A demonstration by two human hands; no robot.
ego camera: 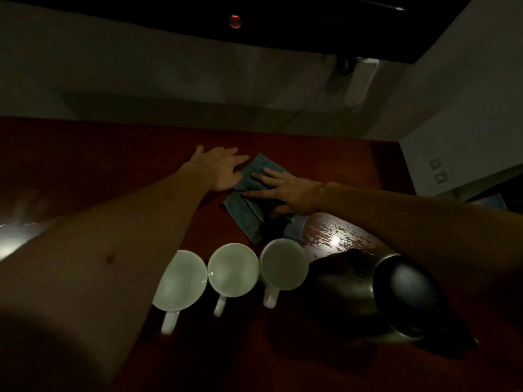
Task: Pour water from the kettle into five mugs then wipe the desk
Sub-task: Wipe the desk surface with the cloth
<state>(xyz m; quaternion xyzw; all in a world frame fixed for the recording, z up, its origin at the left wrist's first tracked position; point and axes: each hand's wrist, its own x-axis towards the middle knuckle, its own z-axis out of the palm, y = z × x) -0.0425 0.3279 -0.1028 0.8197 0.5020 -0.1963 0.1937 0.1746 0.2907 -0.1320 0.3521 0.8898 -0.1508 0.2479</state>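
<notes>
The cloth [249,199] lies flat on the red bench [113,154], past the mugs. It is pressed down by the right hand [285,190], whose fingers are straight and spread. The left hand [223,168] is flat too, with its fingertips at the cloth's far left edge. Nothing is gripped by either hand.

Three white mugs [233,268] can be seen in a row near the front, handles toward the person. Any other mugs may be hidden under the left arm; this cannot be told. The kettle [396,292] is set down just right of the row.

The pouring seems to be done, and the wiping is the step in hand. A wet, shiny patch [336,236] is seen just right of the cloth, under the right arm. The cloth should be slid there first, with the palm kept flat so it does not bunch up. The strokes should be kept away from the mugs, since a bump could spill them.
</notes>
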